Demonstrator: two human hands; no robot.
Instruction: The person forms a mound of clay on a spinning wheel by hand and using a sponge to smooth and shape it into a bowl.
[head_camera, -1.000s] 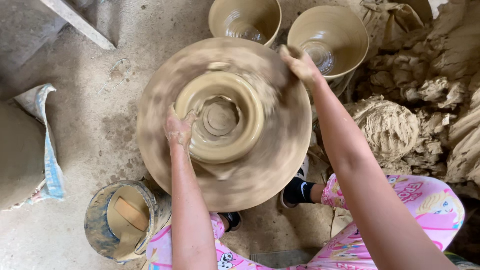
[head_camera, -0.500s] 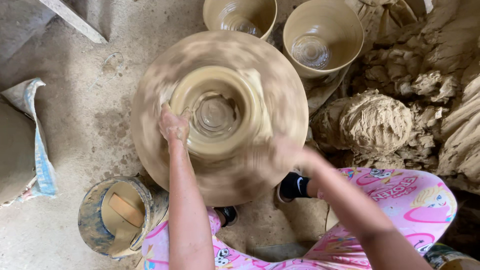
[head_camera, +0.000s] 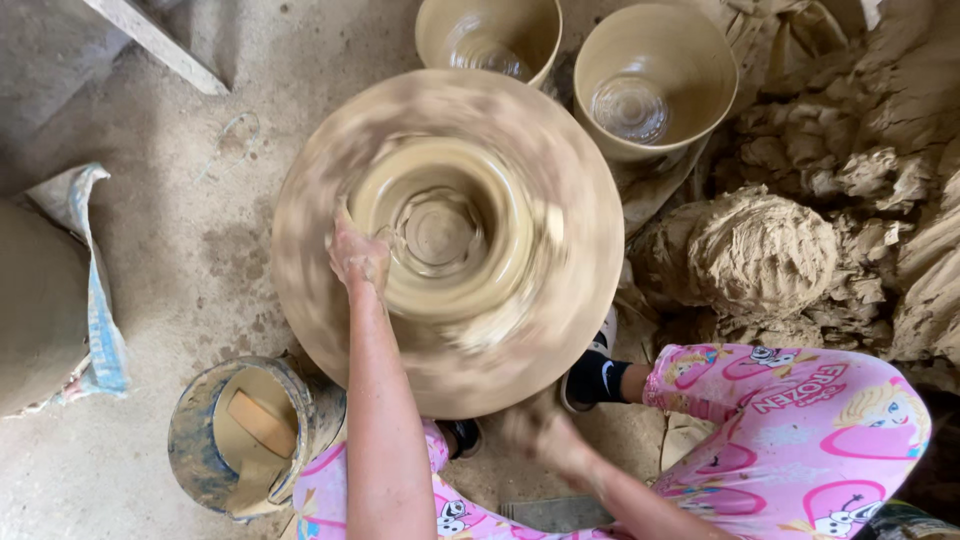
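The wheel (head_camera: 330, 300) is a blur of motion, and on it sits a low ring of wet clay (head_camera: 450, 230), right at the wheel's centre. The left hand (head_camera: 357, 255) is pressed against the clay's outer wall on its left side, fingers curled loosely against it, gripping nothing. The right hand (head_camera: 540, 435) hangs just off the wheel's near edge, smeared with motion, so I cannot tell how open it is or whether it holds anything. Beyond the wheel stand two clay-coated pots, one (head_camera: 490, 35) and another (head_camera: 655, 75), both with water inside. Near-left of the wheel sits a mud-crusted bucket (head_camera: 195, 440). Right of the wheel, lumps of raw clay (head_camera: 760, 250) pile up.
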